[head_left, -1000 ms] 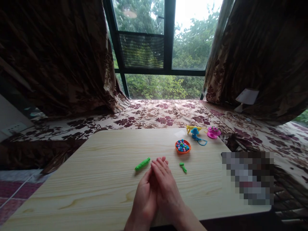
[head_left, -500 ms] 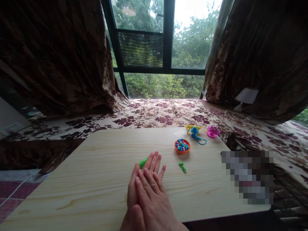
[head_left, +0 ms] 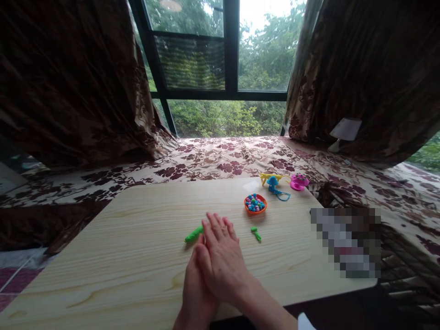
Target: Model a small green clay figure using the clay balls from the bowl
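the roll (head_left: 193, 235) is bright green, as are the small pieces (head_left: 256, 234). the bowl (head_left: 255, 212) is orange, its beads (head_left: 254, 202) blue, pink and green. the mushroom shape (head_left: 272, 182) is blue. the tabletop (head_left: 137, 243) is pale with tan wood grain; the cloth (head_left: 230, 158) is cream with maroon flowers.

Right hand (head_left: 222, 257) atop left hand (head_left: 196, 288)

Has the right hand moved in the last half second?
Yes. The right hand has moved forward, away from the person; its fingertips are now closer to the orange bowl.
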Motion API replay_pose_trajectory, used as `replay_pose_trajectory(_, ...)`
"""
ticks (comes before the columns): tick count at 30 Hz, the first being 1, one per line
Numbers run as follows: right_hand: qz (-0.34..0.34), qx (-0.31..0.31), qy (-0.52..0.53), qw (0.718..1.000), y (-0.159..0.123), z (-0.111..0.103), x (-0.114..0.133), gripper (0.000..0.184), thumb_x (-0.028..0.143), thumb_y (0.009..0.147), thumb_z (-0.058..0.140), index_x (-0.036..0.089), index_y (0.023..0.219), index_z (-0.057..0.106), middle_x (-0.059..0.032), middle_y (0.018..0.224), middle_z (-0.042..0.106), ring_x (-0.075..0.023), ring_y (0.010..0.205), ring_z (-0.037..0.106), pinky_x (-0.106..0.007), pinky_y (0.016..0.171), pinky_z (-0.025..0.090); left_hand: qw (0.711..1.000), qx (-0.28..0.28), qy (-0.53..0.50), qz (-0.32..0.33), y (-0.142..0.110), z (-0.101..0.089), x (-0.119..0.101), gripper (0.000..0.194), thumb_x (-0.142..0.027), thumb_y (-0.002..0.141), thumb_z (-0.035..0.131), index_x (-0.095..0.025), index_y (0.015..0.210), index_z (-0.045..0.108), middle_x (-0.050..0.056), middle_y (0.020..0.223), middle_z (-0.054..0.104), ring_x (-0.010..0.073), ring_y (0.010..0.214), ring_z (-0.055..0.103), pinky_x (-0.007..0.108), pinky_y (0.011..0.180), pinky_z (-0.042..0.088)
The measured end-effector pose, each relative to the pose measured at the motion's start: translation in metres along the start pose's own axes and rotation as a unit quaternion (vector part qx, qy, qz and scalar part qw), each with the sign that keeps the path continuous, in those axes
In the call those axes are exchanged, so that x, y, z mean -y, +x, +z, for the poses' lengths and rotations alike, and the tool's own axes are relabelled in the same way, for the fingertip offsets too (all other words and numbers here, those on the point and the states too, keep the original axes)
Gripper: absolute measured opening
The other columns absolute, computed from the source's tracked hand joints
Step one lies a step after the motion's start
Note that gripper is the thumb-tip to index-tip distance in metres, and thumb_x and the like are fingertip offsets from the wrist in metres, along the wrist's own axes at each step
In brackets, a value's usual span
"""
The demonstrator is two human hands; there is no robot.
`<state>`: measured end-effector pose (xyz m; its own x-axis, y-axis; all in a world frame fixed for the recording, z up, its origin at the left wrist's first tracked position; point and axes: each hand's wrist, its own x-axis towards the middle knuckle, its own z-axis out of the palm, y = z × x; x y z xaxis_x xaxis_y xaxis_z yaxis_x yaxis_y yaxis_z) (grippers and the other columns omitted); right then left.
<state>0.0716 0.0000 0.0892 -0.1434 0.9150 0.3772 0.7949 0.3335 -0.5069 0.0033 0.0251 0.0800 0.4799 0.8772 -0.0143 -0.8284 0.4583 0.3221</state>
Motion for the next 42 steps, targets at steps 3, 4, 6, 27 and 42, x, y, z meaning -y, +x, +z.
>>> replay_pose_trajectory(3,0.005,0.011,-0.011,1.0,-0.007,0.0,-0.003,0.053,0.036,0.091,0.027,0.014,0.138,0.018,-0.0051,0.144,0.012,-0.0208,0.132,0.008,-0.043,0.108,0.01,0.999,0.016,-0.02,0.029,-0.001,0.002,-0.005,0.048,-0.043,0.089,0.022,-0.027,0.134,0.026,-0.001,0.143,0.025,0.0156,0.133,0.008,0.039,0.109,0.0)
replay_pose_trajectory(4,-0.028,0.02,-0.007,0.999,-0.011,0.002,-0.002,0.056,0.038,0.091,0.03,0.014,0.139,0.015,-0.005,0.144,0.011,-0.0213,0.132,0.007,-0.042,0.108,0.01,0.999,0.019,-0.017,0.036,0.0,0.002,-0.006,0.048,-0.043,0.089,0.021,-0.027,0.134,0.024,-0.001,0.143,0.025,0.0153,0.133,0.008,0.04,0.109,0.0)
replay_pose_trajectory(6,-0.08,0.028,0.006,0.996,-0.016,0.004,0.002,0.06,0.041,0.089,0.033,0.015,0.139,0.012,-0.0039,0.144,0.01,-0.0213,0.132,0.006,-0.04,0.108,0.009,0.998,0.021,-0.006,0.054,0.001,0.002,-0.005,0.046,-0.04,0.09,0.018,-0.032,0.134,0.022,-0.004,0.143,0.024,0.0153,0.133,0.008,0.041,0.109,0.001)
replay_pose_trajectory(27,-0.046,0.042,-0.009,0.998,-0.015,-0.002,-0.006,0.059,0.038,0.09,0.03,0.01,0.139,0.013,-0.0078,0.144,0.007,-0.0242,0.132,0.003,-0.046,0.107,0.009,0.998,-0.019,0.013,0.053,-0.002,0.007,-0.005,0.049,-0.041,0.088,0.026,-0.025,0.135,0.024,0.003,0.141,0.029,0.0173,0.132,0.015,0.04,0.109,0.008)
replay_pose_trajectory(42,-0.04,0.007,-0.001,0.999,-0.004,-0.008,-0.004,0.051,0.037,0.091,0.031,0.013,0.136,0.026,-0.0058,0.143,0.017,-0.021,0.132,0.007,-0.042,0.108,0.009,0.999,0.025,-0.013,0.017,0.002,0.002,0.001,0.047,-0.044,0.088,0.023,-0.028,0.132,0.03,0.0,0.142,0.028,0.0179,0.132,0.015,0.039,0.11,0.007)
